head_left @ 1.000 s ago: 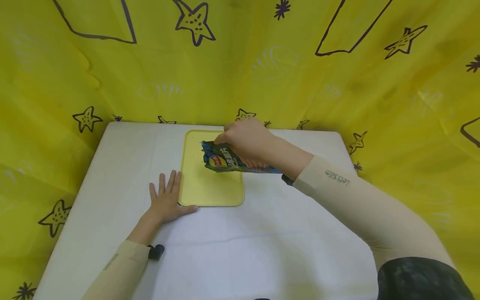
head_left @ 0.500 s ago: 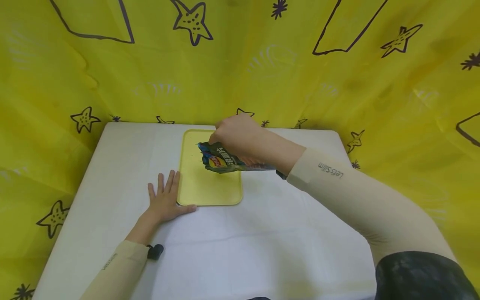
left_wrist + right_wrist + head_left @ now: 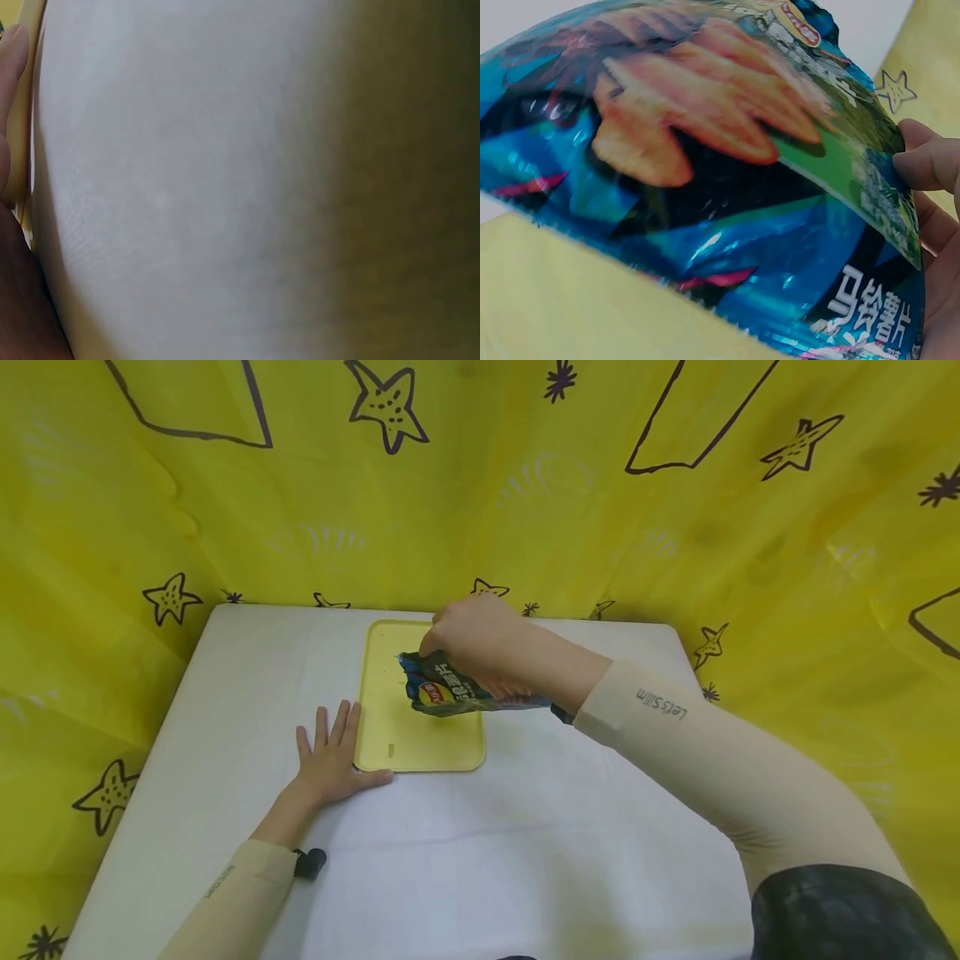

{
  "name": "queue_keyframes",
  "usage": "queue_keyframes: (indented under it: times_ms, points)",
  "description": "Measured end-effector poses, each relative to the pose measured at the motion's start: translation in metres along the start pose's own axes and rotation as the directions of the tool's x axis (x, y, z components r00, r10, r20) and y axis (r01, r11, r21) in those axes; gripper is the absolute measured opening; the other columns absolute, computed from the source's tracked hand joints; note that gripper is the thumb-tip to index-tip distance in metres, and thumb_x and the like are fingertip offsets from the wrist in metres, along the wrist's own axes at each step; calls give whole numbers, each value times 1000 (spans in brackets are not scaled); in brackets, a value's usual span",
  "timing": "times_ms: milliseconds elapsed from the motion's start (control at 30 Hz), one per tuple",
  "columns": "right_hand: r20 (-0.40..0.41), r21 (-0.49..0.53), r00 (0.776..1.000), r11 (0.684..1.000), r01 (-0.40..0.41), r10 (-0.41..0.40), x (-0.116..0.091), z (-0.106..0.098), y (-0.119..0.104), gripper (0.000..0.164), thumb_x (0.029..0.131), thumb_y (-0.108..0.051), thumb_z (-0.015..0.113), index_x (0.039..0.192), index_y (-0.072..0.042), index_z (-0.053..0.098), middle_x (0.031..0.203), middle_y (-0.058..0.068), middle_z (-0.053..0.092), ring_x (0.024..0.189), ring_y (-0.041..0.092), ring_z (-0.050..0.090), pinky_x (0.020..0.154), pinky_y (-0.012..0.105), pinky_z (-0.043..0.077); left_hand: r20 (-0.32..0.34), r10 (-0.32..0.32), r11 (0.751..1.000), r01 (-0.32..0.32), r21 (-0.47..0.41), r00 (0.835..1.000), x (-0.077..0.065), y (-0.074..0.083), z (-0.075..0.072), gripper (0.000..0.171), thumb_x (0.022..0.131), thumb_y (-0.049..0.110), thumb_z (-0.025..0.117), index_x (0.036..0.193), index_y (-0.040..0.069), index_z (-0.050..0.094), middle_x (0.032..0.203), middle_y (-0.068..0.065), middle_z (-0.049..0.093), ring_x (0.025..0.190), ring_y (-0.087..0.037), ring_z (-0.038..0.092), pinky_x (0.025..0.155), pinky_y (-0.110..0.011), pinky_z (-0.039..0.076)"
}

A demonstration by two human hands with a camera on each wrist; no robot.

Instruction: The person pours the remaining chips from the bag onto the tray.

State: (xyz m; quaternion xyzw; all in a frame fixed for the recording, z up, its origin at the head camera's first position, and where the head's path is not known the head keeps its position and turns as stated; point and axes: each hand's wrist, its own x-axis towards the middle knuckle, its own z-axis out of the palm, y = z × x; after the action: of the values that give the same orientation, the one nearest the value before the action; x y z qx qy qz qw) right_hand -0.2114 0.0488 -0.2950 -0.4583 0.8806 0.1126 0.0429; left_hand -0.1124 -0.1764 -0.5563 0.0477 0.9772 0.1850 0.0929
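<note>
My right hand (image 3: 480,639) grips a bag of potato chips (image 3: 442,689) over the yellow tray (image 3: 375,727). The bag lies on its side in the air, its crumpled, torn-looking end pointing left. In the right wrist view, the thumb presses on the blue and black chip bag (image 3: 705,180), which has chips pictured on its front. Tray-side, my left hand (image 3: 330,768) rests flat on the white table with fingers spread, its thumb along the tray's near left corner. A small brownish piece (image 3: 391,749) lies on the tray near that corner. The left wrist view catches only part of the hand.
The white table (image 3: 555,860) runs back to a yellow curtain (image 3: 450,510) with star drawings, which also hangs at both sides. Dark wrist cameras (image 3: 310,863) sit on the sleeves.
A small brownish piece has appeared on the tray near the left thumb. The right hand and chip bag have shifted slightly left, then a little down. The left hand stays put.
</note>
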Motion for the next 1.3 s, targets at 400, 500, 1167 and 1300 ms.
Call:
queue_keyframes:
  times_ms: [400,500,1167,1300]
  points:
    - [35,-7,999,1000,-14,14,2,-2,1,47,78,-8,69,114,-39,64,102,-8,64,81,13,57,52,32,47,-14,-1,1000,1,10,1000,2,-3,3,130,57,86,50,148,14,-8,154,-12,-5,135,-37,-21,97,-62,-20]
    - [54,-2,998,1000,17,-17,2,0,1,55,71,-7,77,114,-38,64,99,-9,63,85,13,56,62,33,49,-7,-1,1000,1,12,1000,3,-4,4,130,57,87,48,147,14,-9,154,-11,-7,134,-37,-23,96,-61,-21]
    - [86,-72,990,991,116,-110,4,-3,-2,63,57,-21,87,113,-37,63,98,-9,61,87,13,56,75,35,50,-2,-9,1000,9,9,1000,3,-3,3,129,58,86,49,148,14,-8,154,-11,-7,135,-37,-22,96,-60,-22]
    - [96,-94,985,984,151,-142,6,-5,-3,59,55,-29,88,110,-35,65,96,-9,62,83,14,57,70,35,51,1,-8,1000,8,16,1000,1,-4,2,129,58,87,48,147,14,-9,154,-11,-7,134,-37,-22,97,-61,-21]
